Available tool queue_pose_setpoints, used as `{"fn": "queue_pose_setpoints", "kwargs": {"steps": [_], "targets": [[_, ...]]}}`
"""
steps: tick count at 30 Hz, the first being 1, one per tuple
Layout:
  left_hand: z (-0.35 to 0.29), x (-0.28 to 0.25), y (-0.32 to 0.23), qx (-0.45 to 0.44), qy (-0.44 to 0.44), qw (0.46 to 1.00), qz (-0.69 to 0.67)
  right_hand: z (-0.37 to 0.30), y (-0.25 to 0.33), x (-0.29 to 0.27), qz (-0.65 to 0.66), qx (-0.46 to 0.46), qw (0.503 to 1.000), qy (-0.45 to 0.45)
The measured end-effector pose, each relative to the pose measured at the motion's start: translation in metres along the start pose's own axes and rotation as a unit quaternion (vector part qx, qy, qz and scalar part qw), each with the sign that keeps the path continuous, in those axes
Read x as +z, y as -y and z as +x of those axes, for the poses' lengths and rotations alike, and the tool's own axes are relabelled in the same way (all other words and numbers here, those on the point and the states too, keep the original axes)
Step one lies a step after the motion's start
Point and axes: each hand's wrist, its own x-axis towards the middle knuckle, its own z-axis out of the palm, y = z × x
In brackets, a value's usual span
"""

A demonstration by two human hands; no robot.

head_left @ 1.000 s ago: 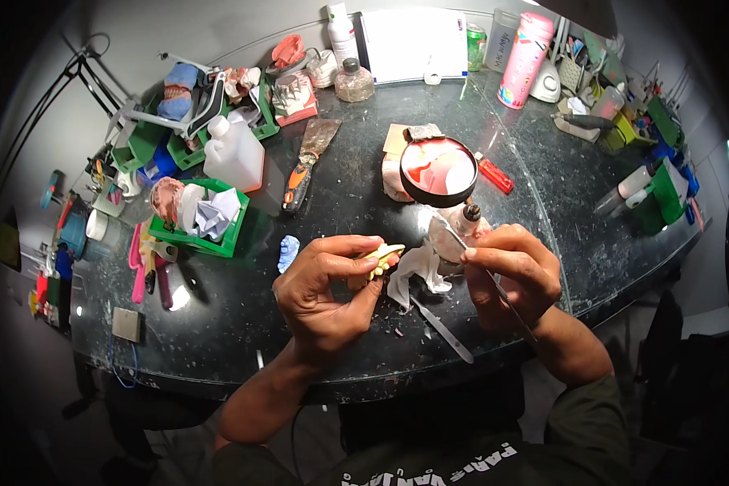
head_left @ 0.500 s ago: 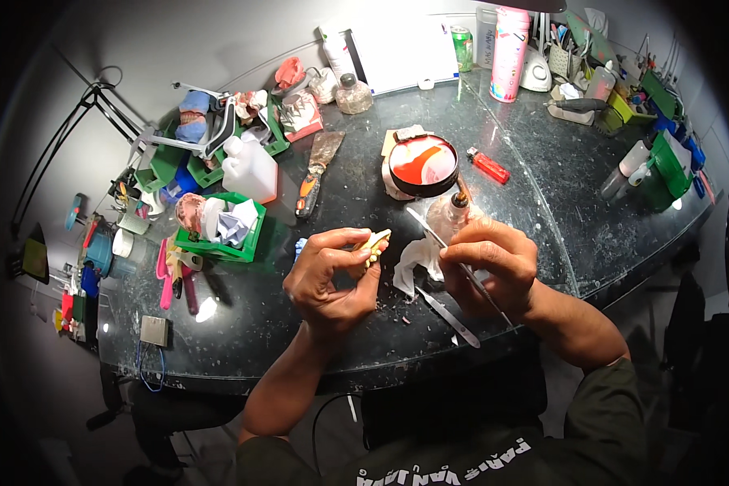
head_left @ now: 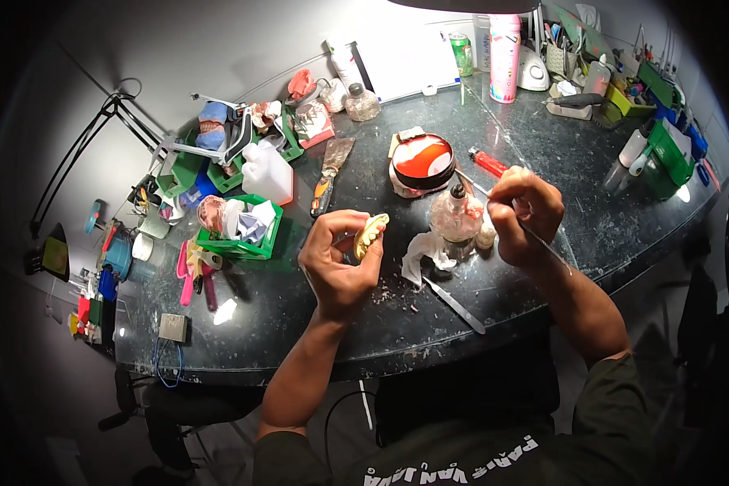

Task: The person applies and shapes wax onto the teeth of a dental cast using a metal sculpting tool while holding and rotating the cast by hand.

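Note:
Pinched between the fingertips of my left hand (head_left: 336, 263) is a small yellowish dental piece with a row of teeth (head_left: 371, 235), held above the table. My right hand (head_left: 526, 215) grips a thin metal dental instrument (head_left: 547, 245), whose far end points toward a round black-rimmed tin of red wax (head_left: 423, 160). Whether that tip touches the tin is unclear. Below it stands a glass spirit burner (head_left: 455, 217) with a dark top, no flame visible. A crumpled white tissue (head_left: 425, 253) lies beside the burner. Nearer to me is a slim metal knife (head_left: 455, 306).
A red lighter (head_left: 488, 164) lies right of the tin. Left of it lies a scraper (head_left: 330, 176). Green bins (head_left: 239, 247), a white plastic jug (head_left: 269, 174) and dental models crowd the left. A pink can (head_left: 505, 61) and tool holders stand at the back right.
My right hand has moved right and up with the instrument, uncovering the burner. My left hand has turned the dental piece, so its teeth show more. The whole view has shifted slightly.

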Motion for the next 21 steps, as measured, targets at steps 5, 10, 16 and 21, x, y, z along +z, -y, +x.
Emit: {"fn": "queue_pose_setpoints", "kwargs": {"steps": [5, 10, 16, 21], "targets": [[-0.001, 0.006, 0.012, -0.081, 0.007, 0.996, -0.043, 0.0, -0.006, 0.0, 0.01, -0.024, 1.0, -0.007], [-0.001, 0.007, 0.007, -0.114, 0.023, 0.993, -0.018, 0.002, -0.004, 0.001, 0.04, -0.035, 0.998, 0.026], [-0.003, 0.006, 0.015, -0.04, 0.042, 0.996, 0.063, 0.001, -0.006, 0.001, 0.038, -0.038, 0.998, 0.021], [-0.003, 0.01, 0.011, -0.175, 0.036, 0.983, -0.05, 0.001, -0.008, -0.001, 0.03, -0.038, 0.999, 0.025]]}}
